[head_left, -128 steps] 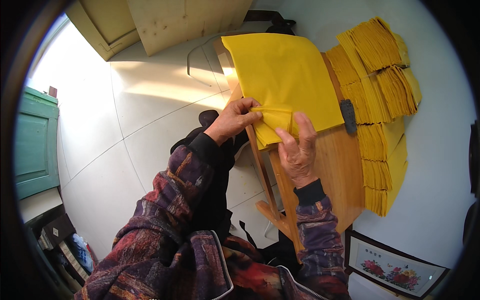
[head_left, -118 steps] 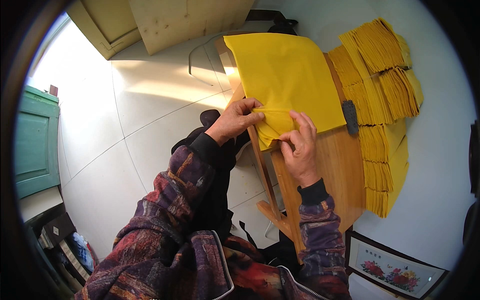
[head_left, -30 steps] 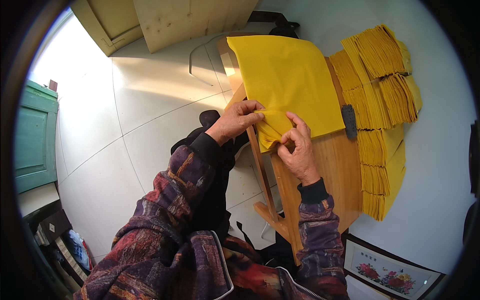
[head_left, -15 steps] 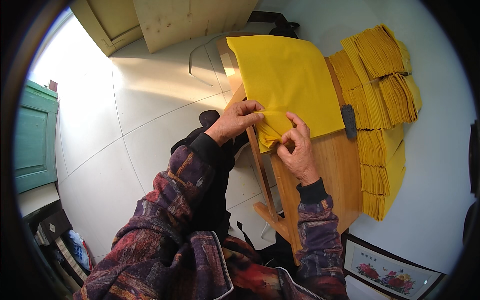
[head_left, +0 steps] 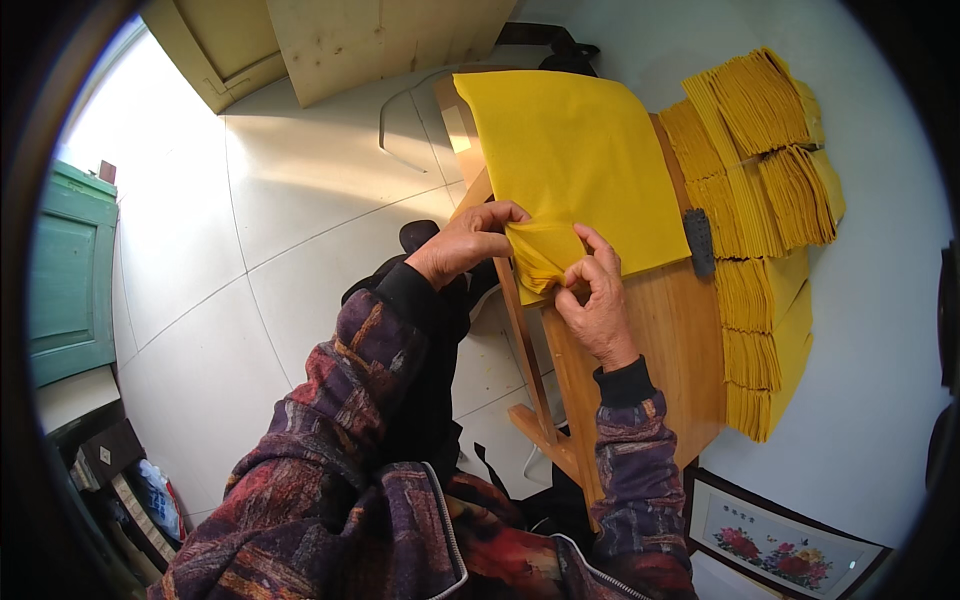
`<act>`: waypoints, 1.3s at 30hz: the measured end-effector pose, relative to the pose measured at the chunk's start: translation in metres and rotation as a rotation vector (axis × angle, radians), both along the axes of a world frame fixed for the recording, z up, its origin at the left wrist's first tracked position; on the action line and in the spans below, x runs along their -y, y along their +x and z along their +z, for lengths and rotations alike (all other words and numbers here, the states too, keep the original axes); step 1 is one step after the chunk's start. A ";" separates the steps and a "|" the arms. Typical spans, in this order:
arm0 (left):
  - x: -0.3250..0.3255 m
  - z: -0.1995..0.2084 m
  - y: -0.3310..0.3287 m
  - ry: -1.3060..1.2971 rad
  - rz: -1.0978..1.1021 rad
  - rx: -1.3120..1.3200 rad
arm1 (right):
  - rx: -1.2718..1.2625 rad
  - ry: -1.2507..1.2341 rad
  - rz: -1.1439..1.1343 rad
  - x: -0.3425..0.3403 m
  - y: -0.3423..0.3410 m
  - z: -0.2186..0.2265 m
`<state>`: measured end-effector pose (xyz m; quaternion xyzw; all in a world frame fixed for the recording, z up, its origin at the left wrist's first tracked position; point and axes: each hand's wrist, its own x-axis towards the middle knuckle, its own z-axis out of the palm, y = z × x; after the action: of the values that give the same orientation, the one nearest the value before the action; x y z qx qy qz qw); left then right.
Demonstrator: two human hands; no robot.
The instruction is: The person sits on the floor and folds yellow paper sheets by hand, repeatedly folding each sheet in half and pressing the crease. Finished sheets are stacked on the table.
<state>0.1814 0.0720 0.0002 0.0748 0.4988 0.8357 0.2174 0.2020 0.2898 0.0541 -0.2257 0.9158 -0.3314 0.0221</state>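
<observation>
A yellow cloth [head_left: 580,140] lies spread over the far part of a wooden table, its near left corner gathered into folds. My right hand [head_left: 598,305] pinches these folds near the cloth's front edge, with one finger stretched over the fabric. At the cloth's left edge is my left hand [head_left: 465,243], its thumb and bent fingers apart. Its fingertips touch the fabric beside the gathered corner. The undersides of the folds are hidden.
The wooden table [head_left: 665,340] extends toward me. A dark grey pad-like object [head_left: 698,243] sits at the cloth's right edge. Stacks of folded yellow cloths [head_left: 750,200] stand along the wall. A framed flower picture [head_left: 780,535] is at lower right, a green cabinet [head_left: 75,270] at left.
My left thumb has drawn back from the fingertips, parting the pinch on the cloth's edge. My right hand stays almost still on the folds.
</observation>
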 end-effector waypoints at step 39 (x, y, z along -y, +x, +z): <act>-0.008 -0.013 -0.001 0.037 0.050 0.014 | 0.004 -0.018 -0.008 -0.001 0.002 -0.001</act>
<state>0.1805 0.0803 -0.0129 0.0605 0.4833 0.8505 0.1983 0.2045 0.2909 0.0530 -0.2215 0.9137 -0.3402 0.0207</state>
